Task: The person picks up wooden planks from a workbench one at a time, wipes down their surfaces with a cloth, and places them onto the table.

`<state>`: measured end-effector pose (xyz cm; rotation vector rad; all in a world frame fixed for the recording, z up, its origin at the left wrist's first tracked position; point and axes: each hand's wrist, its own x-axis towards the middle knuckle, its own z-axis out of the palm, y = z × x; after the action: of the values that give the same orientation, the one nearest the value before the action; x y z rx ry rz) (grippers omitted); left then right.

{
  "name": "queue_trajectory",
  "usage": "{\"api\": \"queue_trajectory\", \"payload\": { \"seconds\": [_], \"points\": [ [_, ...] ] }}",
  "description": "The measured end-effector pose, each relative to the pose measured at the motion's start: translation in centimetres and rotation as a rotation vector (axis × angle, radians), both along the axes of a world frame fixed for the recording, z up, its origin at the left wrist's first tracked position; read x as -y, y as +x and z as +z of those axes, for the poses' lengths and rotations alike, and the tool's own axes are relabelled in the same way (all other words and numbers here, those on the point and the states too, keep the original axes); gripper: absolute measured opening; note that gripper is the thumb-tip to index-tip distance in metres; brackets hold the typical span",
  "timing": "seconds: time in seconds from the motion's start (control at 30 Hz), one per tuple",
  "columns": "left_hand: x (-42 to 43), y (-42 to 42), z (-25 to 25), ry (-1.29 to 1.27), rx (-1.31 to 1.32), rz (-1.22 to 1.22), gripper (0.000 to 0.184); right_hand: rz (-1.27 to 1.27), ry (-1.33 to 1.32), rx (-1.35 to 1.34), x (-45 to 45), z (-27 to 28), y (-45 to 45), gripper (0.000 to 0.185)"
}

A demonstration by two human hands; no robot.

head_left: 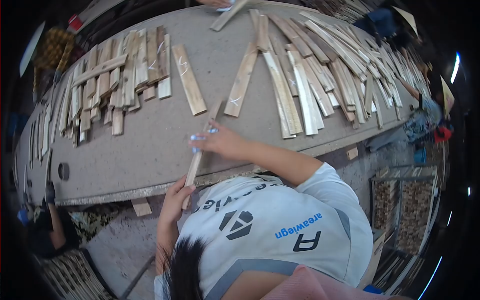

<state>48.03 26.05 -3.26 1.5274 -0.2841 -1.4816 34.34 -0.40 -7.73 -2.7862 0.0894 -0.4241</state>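
A narrow wooden strip [195, 166] slants from the table's front edge toward the middle of the tabletop. Its lower end is in my left hand [176, 199], with the fingers wrapped round it. My right hand [218, 140], with white and blue wrappings on its fingers, grips the strip higher up. Just beyond the strip lie a marked board [189, 80] on the left and another board marked with a cross [241, 80] on the right.
Piles of wooden strips lie at the left [142, 57] and right [315, 75] of the table [150, 130]. A dark ring [63, 171] rests at the front left. Other people stand around the table. A rack of wood blocks [412, 215] is at the lower right.
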Motion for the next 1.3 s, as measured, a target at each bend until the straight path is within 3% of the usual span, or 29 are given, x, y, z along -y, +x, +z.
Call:
{"api": "queue_trajectory", "payload": {
  "seconds": [0.07, 0.1, 0.17, 0.2, 0.27, 0.3, 0.4, 0.43, 0.5, 0.53, 0.6, 0.63, 0.73, 0.77, 0.83, 0.87, 0.93, 0.97, 1.03, 1.13, 1.17, 1.23, 1.3],
  "points": [
    [0.0, 0.0, -0.5, -0.036, -0.067, -0.051, 0.049, 0.416, 0.202, -0.006, -3.3, 2.2, -0.6, 0.060],
    [-0.3, 0.2, -0.9, -0.030, -0.068, -0.021, 0.049, 0.447, 0.209, -0.009, -1.6, 0.8, -0.4, 0.060],
    [-0.7, 0.2, -1.5, -0.039, -0.220, 0.021, 0.045, 0.091, 0.089, 0.040, 3.8, -3.0, 0.7, 0.060],
    [-0.5, 0.2, -1.2, -0.044, -0.261, 0.045, 0.044, 0.108, 0.092, 0.032, 4.9, -3.0, 0.9, 0.060],
    [-0.6, 0.2, -1.3, -0.042, -0.291, 0.071, 0.043, -0.239, -0.105, -0.095, 6.3, -2.2, 1.4, 0.058],
    [-0.6, 0.4, -1.2, -0.036, -0.310, 0.077, 0.043, -0.222, -0.111, -0.093, 4.7, -1.7, 1.7, 0.058],
    [-0.6, 0.4, -1.0, -0.053, -0.258, 0.037, 0.046, 0.458, 0.170, -0.050, -2.2, 2.0, 0.5, 0.052],
    [-0.7, 0.4, -1.1, -0.061, -0.238, 0.003, 0.048, 0.463, 0.171, -0.053, -0.6, 1.1, 0.6, 0.052],
    [-0.4, 0.1, -0.5, -0.060, -0.162, -0.012, 0.052, 0.093, -0.036, -0.045, 4.1, -1.7, 1.2, 0.051],
    [-0.2, 0.0, -0.1, -0.065, -0.081, -0.029, 0.055, 0.099, -0.036, -0.052, 4.9, -1.7, 1.2, 0.051],
    [0.0, -0.1, 0.5, -0.070, -0.030, -0.041, 0.056, -0.220, -0.236, -0.186, 6.1, -1.3, 1.6, 0.052],
    [0.0, 0.0, 0.7, -0.068, 0.030, -0.064, 0.058, -0.210, -0.240, -0.186, 4.4, -0.9, 1.5, 0.052],
    [-0.2, 0.0, -0.7, -0.164, 0.120, -0.079, 0.059, 0.362, 0.138, -0.144, -2.8, 3.9, -0.2, 0.055],
    [-0.1, 0.2, -0.7, -0.164, 0.119, -0.080, 0.059, 0.360, 0.139, -0.146, -1.4, 3.0, -0.1, 0.055],
    [-0.1, 0.3, -0.5, -0.146, 0.078, -0.072, 0.060, 0.050, -0.051, -0.134, 3.1, 0.1, 0.3, 0.055],
    [-0.1, 0.4, -0.3, -0.143, 0.071, -0.077, 0.060, 0.045, -0.047, -0.140, 4.2, -0.2, 0.6, 0.055],
    [0.1, 0.8, 0.2, -0.116, 0.071, -0.085, 0.059, -0.258, -0.187, -0.220, 5.6, 0.4, 1.5, 0.057],
    [0.1, 1.0, 0.4, -0.118, 0.073, -0.079, 0.059, -0.252, -0.190, -0.218, 3.8, 0.3, 1.3, 0.057],
    [-0.1, 1.5, 0.7, -0.057, -0.163, -0.032, 0.056, 0.247, 0.015, -0.055, -2.2, 2.0, 0.9, 0.063],
    [-0.2, 1.0, -0.3, -0.056, -0.273, 0.067, 0.043, 0.295, 0.025, -0.067, -0.8, 0.8, 0.9, 0.057],
    [-0.3, 1.0, -0.4, -0.052, -0.279, 0.064, 0.043, 0.291, 0.029, -0.073, 1.0, -0.4, 1.2, 0.057],
    [-0.3, 1.1, -0.3, -0.082, -0.286, 0.059, 0.028, -0.353, -0.049, -0.030, 5.1, -1.6, 2.5, 0.057],
    [-0.1, 1.1, -0.1, -0.089, -0.312, 0.083, 0.022, -0.284, -0.160, -0.076, 2.0, -0.5, 2.5, 0.054]
  ]
}}
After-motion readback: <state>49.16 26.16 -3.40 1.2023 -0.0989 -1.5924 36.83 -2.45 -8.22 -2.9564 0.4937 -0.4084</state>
